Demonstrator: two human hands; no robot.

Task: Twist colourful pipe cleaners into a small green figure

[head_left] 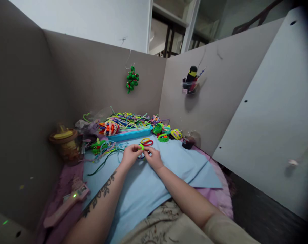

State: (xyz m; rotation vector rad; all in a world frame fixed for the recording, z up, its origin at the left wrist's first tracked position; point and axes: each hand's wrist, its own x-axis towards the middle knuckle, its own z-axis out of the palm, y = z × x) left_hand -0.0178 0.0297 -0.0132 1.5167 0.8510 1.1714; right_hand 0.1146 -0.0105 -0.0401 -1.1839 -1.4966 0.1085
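Observation:
Over the blue cloth (154,184), my left hand (130,156) and my right hand (154,158) meet, fingertips pinched around a small bright green piece (142,147). It looks like cord work, though its exact form is mostly covered by the fingers. Just beyond the fingertips lie red and yellow cord loops (148,142), partly hidden by the hands. Loose light blue and green cords (105,162) spread out to the left of my left hand. Behind these sits a green knotted cord figure (98,147).
A blue tray (130,134) heaped with colourful cords (128,118) stands at the back, with knotted pieces (163,137) to its right. A lidded cup (66,145) is at the left, a dark small cup (188,142) at the right. A pink device (67,205) lies front left. Grey panels surround the table.

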